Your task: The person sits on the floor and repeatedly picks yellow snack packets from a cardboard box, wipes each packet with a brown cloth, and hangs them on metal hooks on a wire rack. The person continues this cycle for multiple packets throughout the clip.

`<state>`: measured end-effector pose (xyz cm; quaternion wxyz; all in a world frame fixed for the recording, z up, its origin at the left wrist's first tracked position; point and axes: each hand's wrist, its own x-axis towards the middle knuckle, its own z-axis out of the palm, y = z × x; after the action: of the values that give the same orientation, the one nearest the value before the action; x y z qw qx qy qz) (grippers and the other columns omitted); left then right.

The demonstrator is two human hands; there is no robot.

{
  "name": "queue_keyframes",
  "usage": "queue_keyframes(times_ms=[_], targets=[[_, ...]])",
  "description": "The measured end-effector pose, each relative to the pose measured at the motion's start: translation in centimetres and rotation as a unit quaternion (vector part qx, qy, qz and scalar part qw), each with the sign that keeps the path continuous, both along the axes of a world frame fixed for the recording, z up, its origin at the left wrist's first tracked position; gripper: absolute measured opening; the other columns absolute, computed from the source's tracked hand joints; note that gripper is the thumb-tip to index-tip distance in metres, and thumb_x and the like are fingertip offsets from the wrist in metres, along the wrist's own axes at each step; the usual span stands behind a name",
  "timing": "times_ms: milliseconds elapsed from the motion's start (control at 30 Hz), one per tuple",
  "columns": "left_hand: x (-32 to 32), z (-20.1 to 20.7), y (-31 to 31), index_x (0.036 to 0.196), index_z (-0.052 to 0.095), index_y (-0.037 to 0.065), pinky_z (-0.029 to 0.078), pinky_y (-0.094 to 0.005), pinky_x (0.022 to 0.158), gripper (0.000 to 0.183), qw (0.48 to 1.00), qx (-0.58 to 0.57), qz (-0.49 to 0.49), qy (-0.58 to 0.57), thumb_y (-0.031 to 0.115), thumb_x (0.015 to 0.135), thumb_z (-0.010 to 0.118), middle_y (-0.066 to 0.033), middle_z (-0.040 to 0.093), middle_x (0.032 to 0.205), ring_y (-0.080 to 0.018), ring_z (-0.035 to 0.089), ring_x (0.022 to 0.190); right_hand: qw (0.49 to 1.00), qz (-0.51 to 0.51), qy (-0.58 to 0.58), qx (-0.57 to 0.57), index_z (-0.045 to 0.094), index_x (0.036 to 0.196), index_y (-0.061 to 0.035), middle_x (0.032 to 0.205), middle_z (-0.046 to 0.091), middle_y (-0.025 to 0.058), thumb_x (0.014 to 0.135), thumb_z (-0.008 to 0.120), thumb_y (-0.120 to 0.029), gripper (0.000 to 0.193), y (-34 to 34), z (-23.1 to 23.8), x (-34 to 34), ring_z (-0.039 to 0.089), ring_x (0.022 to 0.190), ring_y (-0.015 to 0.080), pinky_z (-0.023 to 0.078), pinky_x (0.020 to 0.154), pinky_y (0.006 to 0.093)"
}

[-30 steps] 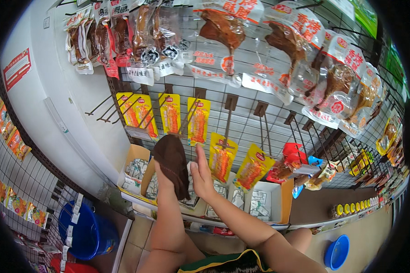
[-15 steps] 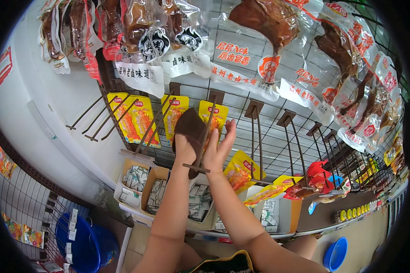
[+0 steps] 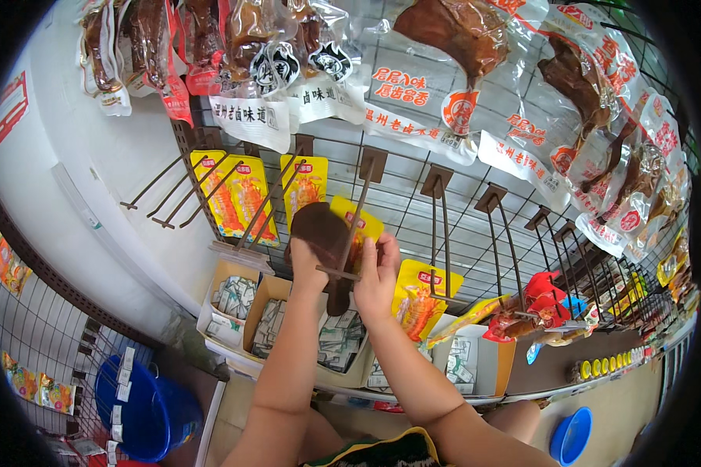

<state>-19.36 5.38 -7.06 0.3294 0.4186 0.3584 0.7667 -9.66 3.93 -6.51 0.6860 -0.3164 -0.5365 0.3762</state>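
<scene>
A dark brown cloth (image 3: 319, 227) is bunched in my left hand (image 3: 308, 263), its fingers largely hidden behind it. A tail of the cloth hangs below, behind the crossbar of a metal display hook (image 3: 357, 210). My right hand (image 3: 377, 279) is beside that hook, fingers closed on the lower right side of a yellow snack packet (image 3: 360, 223), which is tilted and partly covered by the hook and hand. Left of it, another yellow packet (image 3: 304, 187) hangs upright above the cloth. To the right of my right hand is a yellow packet with a prawn picture (image 3: 420, 300).
Long hooks (image 3: 440, 226) jut from the wire grid toward me. Vacuum-packed meats (image 3: 452, 47) hang overhead. Below my arms stand cardboard boxes (image 3: 261, 311) of small white packets. Blue tubs (image 3: 152, 420) stand low at left and right.
The right hand's fingers, spread before, have closed on the yellow packet, which has tilted and come lower. My left hand and the brown cloth have moved slightly down.
</scene>
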Motion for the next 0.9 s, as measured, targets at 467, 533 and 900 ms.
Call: queue_keyframes(times_ms=[467,533,900], targets=[[-0.3,3.3,-15.1,0.094,0.057,0.000,0.045,-0.0244,0.065,0.015,0.982,-0.132,-0.132,0.021,0.004,0.080,0.055,-0.0022,0.059,0.083,-0.0084,0.054,0.075,0.984,0.172,0.009,-0.046,0.054,0.089,0.0005,0.072,0.052,-0.0034,0.090,0.050,-0.007,0.009,-9.6,1.8,3.9,0.044,0.064,0.0014,0.036,0.055,0.0173],[0.5,3.5,-15.6,0.097,0.057,-0.001,0.045,-0.0244,0.067,0.018,0.986,-0.119,-0.114,-0.015,0.005,0.081,0.054,-0.0025,0.059,0.086,-0.0089,0.055,0.077,0.986,0.161,-0.021,-0.024,0.054,0.087,0.0004,0.068,0.051,-0.0047,0.089,0.052,-0.008,0.008,-10.0,2.2,4.1,0.042,0.060,0.0008,0.034,0.051,0.0173],[4.6,1.7,-20.1,0.084,0.055,-0.001,0.045,-0.0264,0.062,0.009,0.986,-0.150,0.059,0.051,0.006,0.079,0.057,-0.0063,0.058,0.078,-0.0117,0.054,0.071,0.950,0.186,-0.247,0.033,0.055,0.079,0.0008,0.063,0.050,0.0111,0.084,0.058,-0.009,0.011,-15.9,4.0,10.2,0.047,0.053,0.0186,0.038,0.051,0.0290]])
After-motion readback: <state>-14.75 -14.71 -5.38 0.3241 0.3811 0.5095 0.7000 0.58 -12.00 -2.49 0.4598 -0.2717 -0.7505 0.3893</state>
